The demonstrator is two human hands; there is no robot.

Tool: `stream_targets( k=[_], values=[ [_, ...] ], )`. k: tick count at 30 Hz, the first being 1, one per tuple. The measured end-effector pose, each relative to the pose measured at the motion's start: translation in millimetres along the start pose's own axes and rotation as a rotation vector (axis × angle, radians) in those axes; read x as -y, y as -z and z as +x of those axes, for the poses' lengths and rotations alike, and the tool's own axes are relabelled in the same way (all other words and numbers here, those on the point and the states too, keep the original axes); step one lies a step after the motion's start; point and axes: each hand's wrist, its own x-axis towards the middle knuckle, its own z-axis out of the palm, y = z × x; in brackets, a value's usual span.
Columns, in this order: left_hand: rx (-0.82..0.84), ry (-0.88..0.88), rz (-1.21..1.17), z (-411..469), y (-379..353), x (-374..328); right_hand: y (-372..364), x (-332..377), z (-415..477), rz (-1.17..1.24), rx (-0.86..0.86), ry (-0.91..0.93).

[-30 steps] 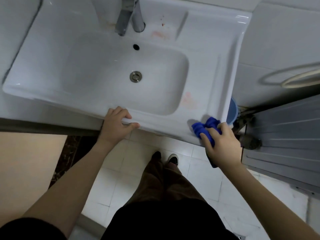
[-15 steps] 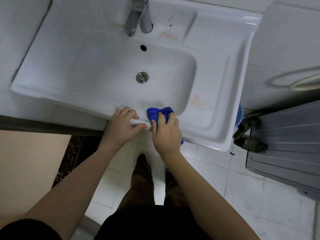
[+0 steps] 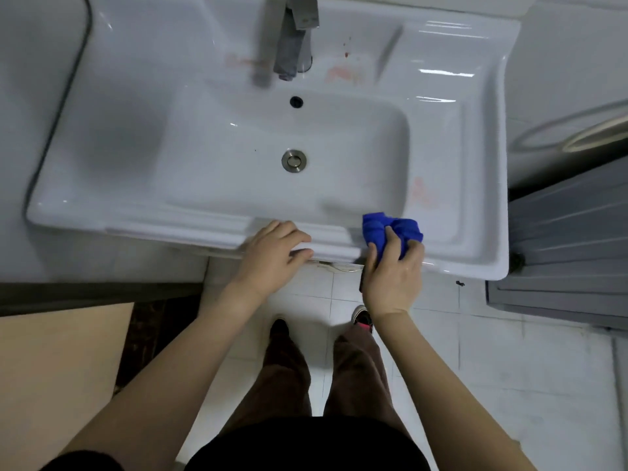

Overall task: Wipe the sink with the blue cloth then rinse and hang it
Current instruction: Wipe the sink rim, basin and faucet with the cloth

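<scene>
A white ceramic sink point(image 3: 142, 212) fills the upper view, with a metal drain point(image 3: 294, 160) in the basin and a grey tap point(image 3: 289, 45) at the back. Pinkish stains mark its right ledge point(image 3: 423, 195) and the back ledge near the tap. My right hand point(image 3: 394, 270) holds the bunched blue cloth point(image 3: 390, 229) pressed on the sink's front rim, right of centre. My left hand point(image 3: 275, 256) grips the front rim of the sink, a short way left of the cloth.
A grey ribbed door or panel point(image 3: 560, 249) stands right of the sink, with a round pale ring point(image 3: 598, 134) above it. White floor tiles point(image 3: 509, 368) lie below. My legs and shoes point(image 3: 362, 321) stand under the sink's front edge. A grey counter point(image 3: 34, 96) adjoins the sink's left side.
My right hand slid the cloth left along the front rim until it reached my left hand, then back to the right. My left hand kept its grip on the rim.
</scene>
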Motion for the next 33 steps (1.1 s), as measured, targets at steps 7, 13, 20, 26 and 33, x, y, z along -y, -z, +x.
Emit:
stream_targets(
  k=[7,13,20,26,33],
  values=[
    [0.106,-0.107,-0.028,0.1,11.6,17.8,-20.9,51.2,-25.0,0.097,-0.013,0.078],
    [0.098,-0.04,-0.18,1.1,16.8,24.4,1.8,2.7,-9.8,0.182,-0.196,-0.448],
    [0.046,-0.026,-0.13,0.4,13.2,24.7,-53.6,87.1,-45.8,0.305,-0.141,-0.196],
    [0.06,-0.026,-0.134,-1.5,14.4,23.3,-37.1,48.6,-36.4,0.277,-0.187,-0.159],
    [0.031,0.02,-0.16,-3.7,10.6,17.4,-32.7,31.5,-21.2,0.321,-0.273,-0.354]
  ],
)
